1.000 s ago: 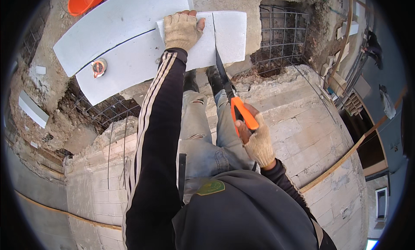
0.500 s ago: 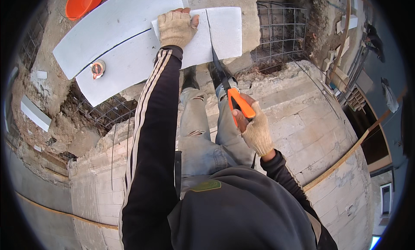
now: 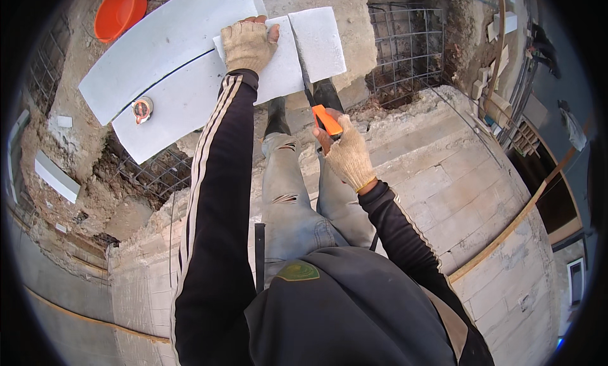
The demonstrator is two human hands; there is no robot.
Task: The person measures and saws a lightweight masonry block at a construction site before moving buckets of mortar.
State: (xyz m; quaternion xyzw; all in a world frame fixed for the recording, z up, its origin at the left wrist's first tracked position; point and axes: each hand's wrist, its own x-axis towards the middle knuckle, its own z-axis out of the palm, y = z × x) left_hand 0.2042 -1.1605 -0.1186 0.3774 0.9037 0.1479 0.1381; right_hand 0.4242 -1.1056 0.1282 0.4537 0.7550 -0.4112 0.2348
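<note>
My left hand [image 3: 247, 46], in a beige fingerless knit glove, presses on a white foam board [image 3: 284, 57], its fingers curled at the far edge. My right hand [image 3: 349, 152], gloved alike, is closed around the orange and black handle of a handsaw [image 3: 325, 119]. The dark blade points away from me, partly hidden at the near end of the gap between the held board and a smaller foam piece [image 3: 320, 44]. That piece sits slightly turned to the right. Beneath and left of the held board lie larger white foam sheets [image 3: 161, 40]; a roll-shaped orange and white item [image 3: 142, 109] rests on them.
An orange basin [image 3: 120, 12] stands at the far left. Pits with rebar mesh [image 3: 405, 49] open at the right and under the sheets on the left. Below me is a pale block wall [image 3: 437, 189] with a rough broken edge; wooden strips cross it.
The right-hand foam piece has come apart from the held board, with a wider gap and a tilt. My right hand and saw have moved left and away from me. My left hand keeps pressing.
</note>
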